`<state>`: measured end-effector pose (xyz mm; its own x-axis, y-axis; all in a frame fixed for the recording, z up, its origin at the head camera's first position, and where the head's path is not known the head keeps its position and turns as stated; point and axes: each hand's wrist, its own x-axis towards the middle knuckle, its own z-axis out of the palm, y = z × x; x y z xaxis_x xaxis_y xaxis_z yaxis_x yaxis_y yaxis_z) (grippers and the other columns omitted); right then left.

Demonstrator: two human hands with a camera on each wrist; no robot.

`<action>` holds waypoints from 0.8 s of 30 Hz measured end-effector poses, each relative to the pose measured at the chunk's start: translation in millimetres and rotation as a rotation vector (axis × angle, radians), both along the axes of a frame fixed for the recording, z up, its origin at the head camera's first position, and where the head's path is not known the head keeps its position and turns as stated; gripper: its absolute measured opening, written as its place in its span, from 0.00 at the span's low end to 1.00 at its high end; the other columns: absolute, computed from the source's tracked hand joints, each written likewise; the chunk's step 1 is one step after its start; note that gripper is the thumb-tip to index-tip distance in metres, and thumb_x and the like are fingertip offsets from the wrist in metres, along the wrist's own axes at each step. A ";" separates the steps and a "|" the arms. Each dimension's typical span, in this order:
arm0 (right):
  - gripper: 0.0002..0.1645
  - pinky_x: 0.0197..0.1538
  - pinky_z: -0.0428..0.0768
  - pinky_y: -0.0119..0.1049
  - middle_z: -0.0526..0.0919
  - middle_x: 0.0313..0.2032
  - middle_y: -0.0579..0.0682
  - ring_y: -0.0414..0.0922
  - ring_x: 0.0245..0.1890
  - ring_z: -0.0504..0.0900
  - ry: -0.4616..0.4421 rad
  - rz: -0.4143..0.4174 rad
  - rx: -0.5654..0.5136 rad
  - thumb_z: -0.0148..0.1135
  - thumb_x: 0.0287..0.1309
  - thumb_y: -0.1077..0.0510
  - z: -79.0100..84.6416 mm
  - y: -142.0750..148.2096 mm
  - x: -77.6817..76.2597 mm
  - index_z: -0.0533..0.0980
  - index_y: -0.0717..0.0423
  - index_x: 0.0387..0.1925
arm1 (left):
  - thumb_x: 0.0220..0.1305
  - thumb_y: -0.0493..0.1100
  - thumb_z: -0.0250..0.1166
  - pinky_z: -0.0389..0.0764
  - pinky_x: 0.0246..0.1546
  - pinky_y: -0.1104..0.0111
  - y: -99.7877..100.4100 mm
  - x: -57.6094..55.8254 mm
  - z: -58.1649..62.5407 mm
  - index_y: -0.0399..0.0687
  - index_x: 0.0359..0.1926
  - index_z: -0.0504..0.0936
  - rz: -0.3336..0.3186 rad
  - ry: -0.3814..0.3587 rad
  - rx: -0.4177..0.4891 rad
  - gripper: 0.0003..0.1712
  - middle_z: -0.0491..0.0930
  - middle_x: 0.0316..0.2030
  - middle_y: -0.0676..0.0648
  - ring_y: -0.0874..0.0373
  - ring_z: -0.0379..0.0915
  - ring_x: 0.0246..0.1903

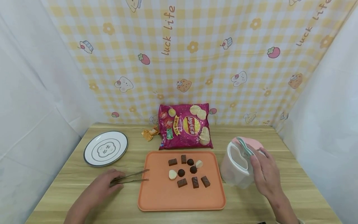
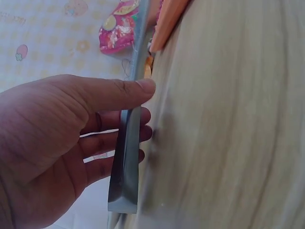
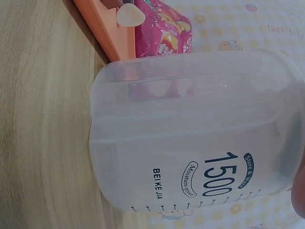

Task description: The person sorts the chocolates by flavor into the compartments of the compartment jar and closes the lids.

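Note:
My left hand (image 1: 104, 184) grips metal tongs (image 2: 126, 167) between thumb and fingers, low over the table left of the orange tray (image 1: 159, 196). The tongs' arms point right and stand apart, their tips at the tray's left rim. On the tray lie several brown chocolate pieces (image 1: 195, 182) and white ones (image 1: 172, 174). Right of the tray stands a clear plastic storage container (image 1: 233, 174), marked 1500. My right hand (image 1: 265, 174) holds the mint-green flap (image 1: 244, 145) of its lid, which is raised above a heart-shaped opening. The fingers partly cover the pink lid top (image 1: 251, 143).
A white plate (image 1: 92, 154) with a dark rim lies at the back left. Behind the tray a purple bag of chips (image 1: 179, 141) leans near the patterned curtain (image 1: 193, 68). Small orange-wrapped sweets (image 1: 147, 135) lie beside the bag. White cloth walls flank the wooden table (image 1: 126, 208).

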<state>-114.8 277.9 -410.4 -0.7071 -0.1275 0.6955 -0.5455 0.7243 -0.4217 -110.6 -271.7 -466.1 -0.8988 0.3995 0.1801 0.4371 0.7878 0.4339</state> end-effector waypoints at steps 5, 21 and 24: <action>0.27 0.72 0.57 0.44 0.86 0.55 0.51 0.28 0.61 0.73 0.019 -0.004 0.005 0.44 0.74 0.63 -0.6 0.2 -0.8 0.78 0.51 0.67 | 0.57 0.40 0.78 0.82 0.47 0.58 10.2 2.1 7.2 0.52 0.49 0.87 -0.002 0.045 0.009 0.18 0.82 0.43 0.59 0.59 0.79 0.45; 0.27 0.71 0.57 0.41 0.84 0.58 0.47 0.29 0.61 0.74 0.045 -0.009 0.009 0.45 0.73 0.63 -1.4 -0.5 -1.4 0.78 0.50 0.67 | 0.62 0.43 0.75 0.81 0.32 0.67 60.7 -5.4 28.2 0.49 0.49 0.86 -0.153 0.027 -0.085 0.15 0.79 0.40 0.56 0.68 0.75 0.32; 0.27 0.72 0.57 0.42 0.84 0.58 0.47 0.28 0.61 0.73 0.024 -0.014 0.002 0.45 0.73 0.63 -1.3 -0.3 -0.9 0.78 0.49 0.67 | 0.62 0.43 0.75 0.79 0.30 0.67 67.4 -7.3 24.0 0.48 0.49 0.85 -0.177 0.035 -0.104 0.14 0.77 0.39 0.56 0.70 0.72 0.30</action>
<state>-115.7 277.6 -411.7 -0.6917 -0.1197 0.7122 -0.5456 0.7328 -0.4067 -117.8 -204.3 -442.1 -0.8071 0.5686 0.1592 0.5858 0.7374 0.3364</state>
